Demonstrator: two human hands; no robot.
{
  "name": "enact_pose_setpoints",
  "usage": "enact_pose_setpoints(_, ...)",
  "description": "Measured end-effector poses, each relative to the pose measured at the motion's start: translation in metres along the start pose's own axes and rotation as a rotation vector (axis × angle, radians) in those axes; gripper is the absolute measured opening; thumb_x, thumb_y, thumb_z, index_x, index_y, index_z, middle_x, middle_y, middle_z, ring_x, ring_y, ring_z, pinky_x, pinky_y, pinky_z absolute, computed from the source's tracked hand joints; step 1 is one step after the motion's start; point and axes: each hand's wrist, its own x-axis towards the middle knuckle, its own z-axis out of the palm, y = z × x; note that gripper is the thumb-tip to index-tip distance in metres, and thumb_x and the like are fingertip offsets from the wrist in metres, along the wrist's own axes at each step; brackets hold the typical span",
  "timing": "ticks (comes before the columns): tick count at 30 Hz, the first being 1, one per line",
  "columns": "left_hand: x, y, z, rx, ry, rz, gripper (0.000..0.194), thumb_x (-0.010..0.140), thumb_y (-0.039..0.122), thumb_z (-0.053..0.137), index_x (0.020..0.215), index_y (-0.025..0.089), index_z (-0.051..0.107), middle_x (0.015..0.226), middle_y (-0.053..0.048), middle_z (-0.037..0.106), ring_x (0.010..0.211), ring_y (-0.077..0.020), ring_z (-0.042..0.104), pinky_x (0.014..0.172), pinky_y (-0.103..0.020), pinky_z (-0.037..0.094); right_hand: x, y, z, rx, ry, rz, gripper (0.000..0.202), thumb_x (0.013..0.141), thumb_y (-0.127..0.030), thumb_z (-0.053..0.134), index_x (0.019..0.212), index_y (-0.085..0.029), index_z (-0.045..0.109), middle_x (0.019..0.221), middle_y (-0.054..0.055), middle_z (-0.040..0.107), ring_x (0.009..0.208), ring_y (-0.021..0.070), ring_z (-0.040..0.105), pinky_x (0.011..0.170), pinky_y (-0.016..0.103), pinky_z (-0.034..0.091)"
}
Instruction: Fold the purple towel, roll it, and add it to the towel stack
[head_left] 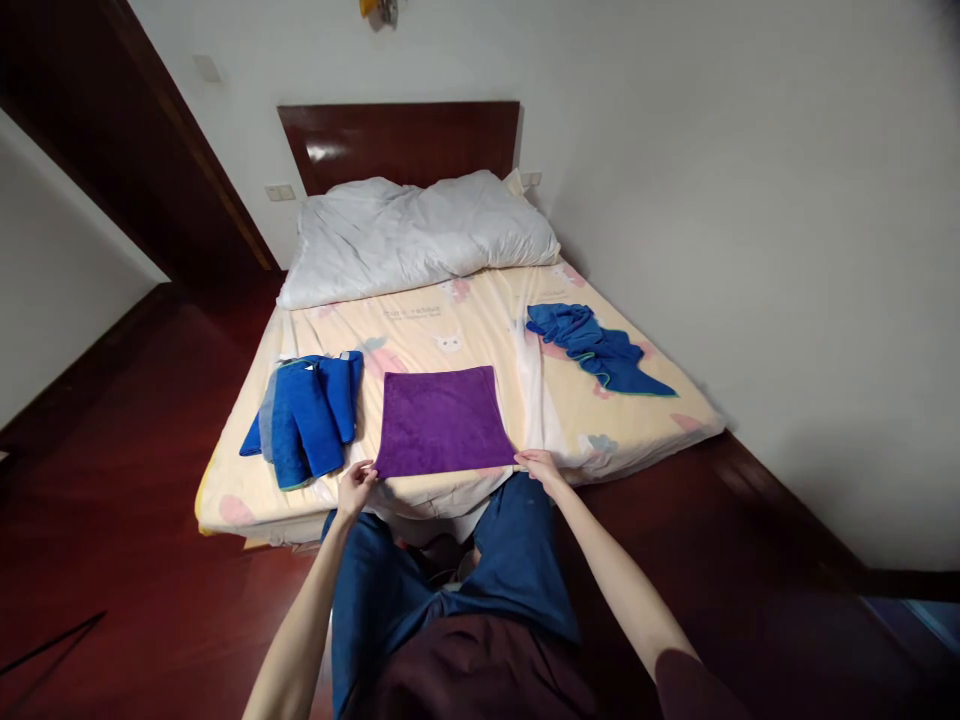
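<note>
A purple towel point(442, 420) lies spread flat on the bed near its front edge. My left hand point(357, 487) pinches its near left corner, and my right hand point(541, 468) pinches the near right corner, so the near edge is drawn straight between them. To the left, several blue towels point(307, 415) are rolled or folded in a pile, with a greyish one among them. On the right side of the bed a blue towel point(600, 350) with a green edge lies crumpled and loose.
The bed point(450, 325) has a cream sheet with printed figures. A white quilt point(420, 235) is heaped against the dark wooden headboard point(405, 140). A wall point(750, 250) runs along the right. The floor point(150, 480) is dark red. My knees touch or nearly touch the bed's front.
</note>
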Motion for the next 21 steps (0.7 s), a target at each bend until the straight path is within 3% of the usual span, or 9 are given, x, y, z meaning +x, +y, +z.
enact_pose_setpoints(5, -0.011, -0.015, -0.011, 0.06, -0.079, 0.009, 0.063, 0.063, 0.064, 0.07, 0.102, 0.014, 0.067, 0.077, -0.004, 0.069, 0.074, -0.0216, 0.068, 0.072, -0.033, 0.051, -0.004, -0.005, -0.012, -0.071, -0.122, 0.056, 0.024, 0.067, -0.034, 0.086, 0.078, -0.016, 0.074, 0.057, -0.002, 0.064, 0.045, 0.0066, 0.043, 0.04, 0.017, 0.028)
enact_pose_setpoints(8, -0.016, -0.019, -0.014, 0.171, -0.131, 0.015, 0.058, 0.07, 0.06, 0.066, 0.106, 0.015, 0.066, 0.079, -0.004, 0.069, 0.076, -0.0238, 0.068, 0.075, -0.036, 0.052, 0.003, -0.015, -0.016, -0.113, -0.168, 0.078, 0.028, 0.063, -0.033, 0.089, 0.079, -0.015, 0.075, 0.061, 0.0, 0.068, 0.045, 0.0068, 0.044, 0.04, 0.018, 0.025)
enact_pose_setpoints(12, -0.033, -0.005, 0.001, 0.459, 0.047, 0.197, 0.037, 0.082, 0.043, 0.059, 0.109, 0.018, 0.066, 0.093, -0.009, 0.067, 0.09, -0.029, 0.066, 0.085, -0.045, 0.053, 0.02, -0.04, -0.016, -0.14, -0.177, 0.055, 0.029, 0.064, -0.033, 0.088, 0.083, -0.015, 0.078, 0.074, 0.004, 0.075, 0.051, 0.0085, 0.049, 0.041, 0.018, 0.024)
enact_pose_setpoints(14, -0.049, 0.01, 0.026, 0.551, 0.093, 0.348, 0.027, 0.09, 0.036, 0.054, 0.108, 0.02, 0.066, 0.101, -0.011, 0.065, 0.098, -0.0294, 0.063, 0.091, -0.045, 0.052, 0.033, -0.056, -0.013, -0.134, -0.152, 0.001, 0.025, 0.066, -0.032, 0.086, 0.083, -0.015, 0.078, 0.077, 0.006, 0.077, 0.054, 0.0095, 0.052, 0.042, 0.018, 0.025)
enact_pose_setpoints(15, -0.058, 0.019, 0.043, 0.561, 0.043, 0.4, 0.023, 0.094, 0.033, 0.051, 0.107, 0.021, 0.066, 0.103, -0.011, 0.064, 0.099, -0.0282, 0.063, 0.092, -0.044, 0.052, 0.04, -0.064, -0.011, -0.128, -0.134, -0.026, 0.024, 0.067, -0.031, 0.085, 0.083, -0.015, 0.078, 0.079, 0.006, 0.078, 0.056, 0.0101, 0.055, 0.042, 0.017, 0.027)
enact_pose_setpoints(18, -0.084, 0.05, 0.11, 0.538, -0.218, 0.457, 0.018, 0.1, 0.029, 0.048, 0.103, 0.022, 0.065, 0.1, -0.008, 0.064, 0.098, -0.0242, 0.063, 0.089, -0.037, 0.052, 0.068, -0.088, 0.001, -0.111, -0.071, -0.086, 0.02, 0.073, -0.028, 0.08, 0.087, -0.015, 0.076, 0.09, 0.009, 0.079, 0.066, 0.0126, 0.063, 0.046, 0.016, 0.036)
enact_pose_setpoints(21, -0.099, 0.081, 0.183, 0.533, -0.399, 0.444, 0.018, 0.104, 0.03, 0.048, 0.102, 0.022, 0.064, 0.102, -0.007, 0.065, 0.098, -0.0209, 0.063, 0.089, -0.032, 0.052, 0.103, -0.107, 0.017, -0.113, -0.005, -0.154, 0.017, 0.081, -0.027, 0.074, 0.093, -0.015, 0.074, 0.1, 0.011, 0.079, 0.073, 0.0142, 0.069, 0.056, 0.019, 0.05)
